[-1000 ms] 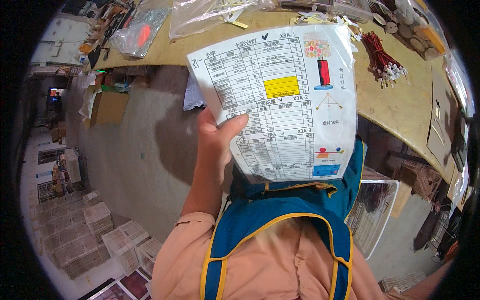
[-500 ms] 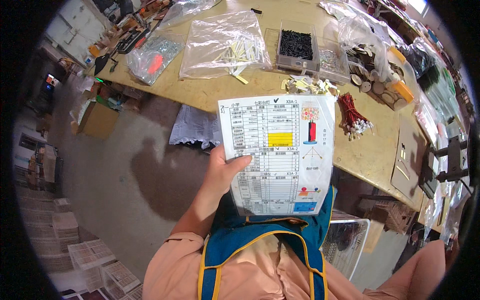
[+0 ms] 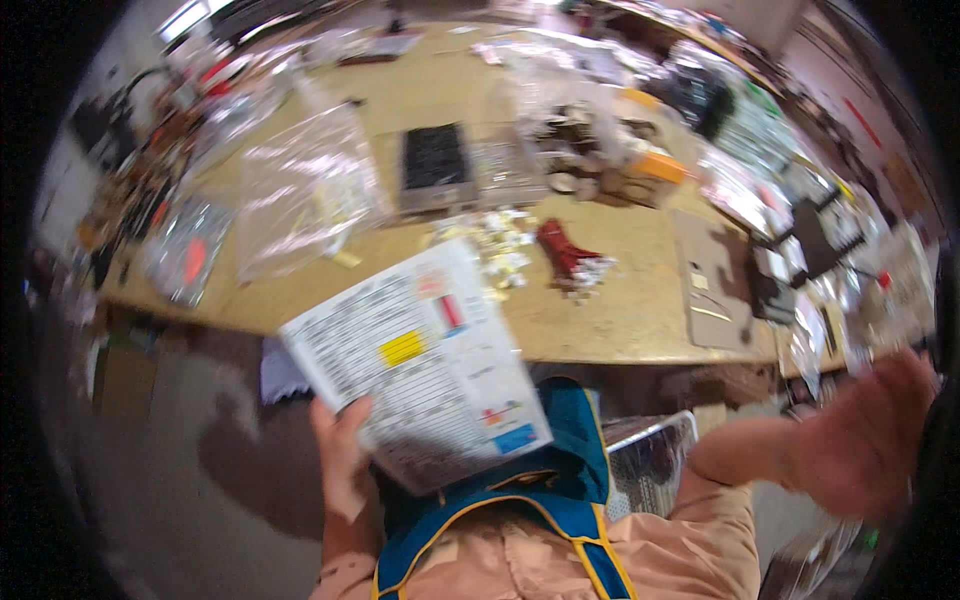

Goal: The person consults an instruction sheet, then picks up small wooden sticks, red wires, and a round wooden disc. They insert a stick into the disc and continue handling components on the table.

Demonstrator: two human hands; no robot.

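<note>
My left hand (image 3: 345, 452) grips the lower left edge of a white printed sheet (image 3: 420, 365), thumb on its front. The sheet looks laminated and is tilted in front of my blue apron (image 3: 565, 425); it carries tables, a yellow block and small coloured pictures. My right hand (image 3: 865, 445) is raised at the far right, smeared by motion, so its fingers cannot be made out. It is nearest to a black device (image 3: 815, 240) at the table's right end. Beyond the sheet's top edge lie small pale pieces (image 3: 500, 240) and a bundle of red wires with white ends (image 3: 570, 255).
On the wooden table (image 3: 620, 330) are a box of black pieces (image 3: 435, 170), a clear bag with pale strips (image 3: 310, 195), a bag with an orange patch (image 3: 190, 255), round discs (image 3: 570, 140) in plastic and a brown board (image 3: 712, 290). A white crate (image 3: 655, 465) stands below the table edge.
The view has swung to the right. The sheet has tilted and sits lower left in view, still in my left hand. My right hand has come into view, raised at the right.
</note>
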